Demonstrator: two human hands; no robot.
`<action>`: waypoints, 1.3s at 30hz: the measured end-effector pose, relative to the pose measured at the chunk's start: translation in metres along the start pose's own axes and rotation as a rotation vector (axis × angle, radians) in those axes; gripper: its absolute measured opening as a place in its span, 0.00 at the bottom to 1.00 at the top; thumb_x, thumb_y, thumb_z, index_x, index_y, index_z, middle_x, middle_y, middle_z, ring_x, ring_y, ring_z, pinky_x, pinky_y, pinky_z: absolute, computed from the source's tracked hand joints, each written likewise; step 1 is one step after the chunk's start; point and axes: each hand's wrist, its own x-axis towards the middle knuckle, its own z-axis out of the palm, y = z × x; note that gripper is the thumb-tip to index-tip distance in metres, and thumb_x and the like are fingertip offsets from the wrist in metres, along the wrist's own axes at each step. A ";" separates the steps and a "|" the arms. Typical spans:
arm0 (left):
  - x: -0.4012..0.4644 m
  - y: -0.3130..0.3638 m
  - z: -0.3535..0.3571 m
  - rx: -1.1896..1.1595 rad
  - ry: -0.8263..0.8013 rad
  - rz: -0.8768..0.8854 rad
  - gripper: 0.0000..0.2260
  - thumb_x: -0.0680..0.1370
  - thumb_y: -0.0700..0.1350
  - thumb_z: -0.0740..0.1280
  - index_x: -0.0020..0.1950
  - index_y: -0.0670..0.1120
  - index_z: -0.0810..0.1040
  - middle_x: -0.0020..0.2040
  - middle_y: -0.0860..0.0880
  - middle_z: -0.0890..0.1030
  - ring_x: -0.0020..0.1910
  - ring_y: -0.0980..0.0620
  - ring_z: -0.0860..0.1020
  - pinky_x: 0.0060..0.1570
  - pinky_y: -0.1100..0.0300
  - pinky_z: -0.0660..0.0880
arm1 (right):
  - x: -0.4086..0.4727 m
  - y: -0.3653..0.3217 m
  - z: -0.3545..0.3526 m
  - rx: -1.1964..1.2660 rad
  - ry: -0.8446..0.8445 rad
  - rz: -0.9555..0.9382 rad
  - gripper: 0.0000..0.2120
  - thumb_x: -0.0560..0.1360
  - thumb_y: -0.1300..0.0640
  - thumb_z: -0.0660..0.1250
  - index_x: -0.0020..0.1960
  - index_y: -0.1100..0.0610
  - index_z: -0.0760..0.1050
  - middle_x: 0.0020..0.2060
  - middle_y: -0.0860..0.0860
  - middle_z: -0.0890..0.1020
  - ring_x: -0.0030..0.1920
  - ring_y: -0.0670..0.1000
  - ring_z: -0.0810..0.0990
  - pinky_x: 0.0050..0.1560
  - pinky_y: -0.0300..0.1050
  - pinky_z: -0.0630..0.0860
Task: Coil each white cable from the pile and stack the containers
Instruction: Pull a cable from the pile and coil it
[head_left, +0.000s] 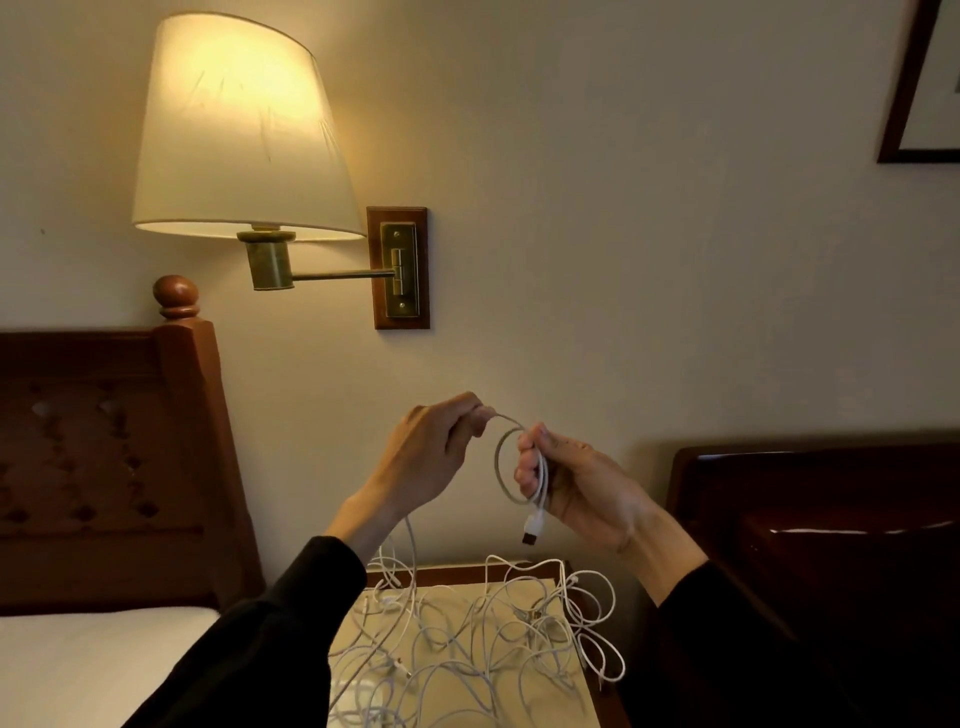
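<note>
Nightstand (519, 574) under tangled cable pile (483, 634)

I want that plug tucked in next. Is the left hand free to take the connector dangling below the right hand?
Probably not yet. The left hand grips the cable it is feeding into the loop, so it must let go first. The connector hangs in open air under the right hand, with nothing blocking it.

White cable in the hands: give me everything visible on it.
The thin white round-sheathed cable is held up before the wall, wound into a small loop. The right hand pinches the loop, with a white plug with a dark tip hanging below. The left hand holds the next stretch; the rest trails down toward the pile of tangled white cables.
</note>
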 end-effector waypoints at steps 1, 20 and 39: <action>-0.004 -0.003 0.004 -0.055 -0.009 -0.013 0.13 0.82 0.52 0.58 0.39 0.50 0.72 0.30 0.55 0.74 0.29 0.55 0.72 0.31 0.60 0.67 | 0.000 -0.004 0.001 0.043 0.006 -0.011 0.12 0.79 0.55 0.60 0.42 0.59 0.78 0.35 0.53 0.77 0.35 0.49 0.77 0.39 0.39 0.79; -0.024 0.036 -0.009 0.038 -0.596 0.080 0.19 0.83 0.54 0.56 0.37 0.46 0.72 0.30 0.52 0.72 0.28 0.52 0.70 0.34 0.53 0.69 | 0.012 -0.026 0.002 -0.485 0.275 -0.217 0.13 0.82 0.58 0.59 0.47 0.64 0.78 0.38 0.58 0.84 0.38 0.55 0.84 0.41 0.44 0.80; 0.001 0.008 -0.013 0.135 0.025 0.183 0.14 0.81 0.54 0.58 0.45 0.50 0.78 0.31 0.62 0.72 0.27 0.66 0.71 0.30 0.72 0.64 | 0.006 -0.003 0.008 -0.560 0.095 -0.120 0.17 0.82 0.52 0.56 0.43 0.59 0.78 0.30 0.54 0.78 0.29 0.50 0.74 0.34 0.40 0.73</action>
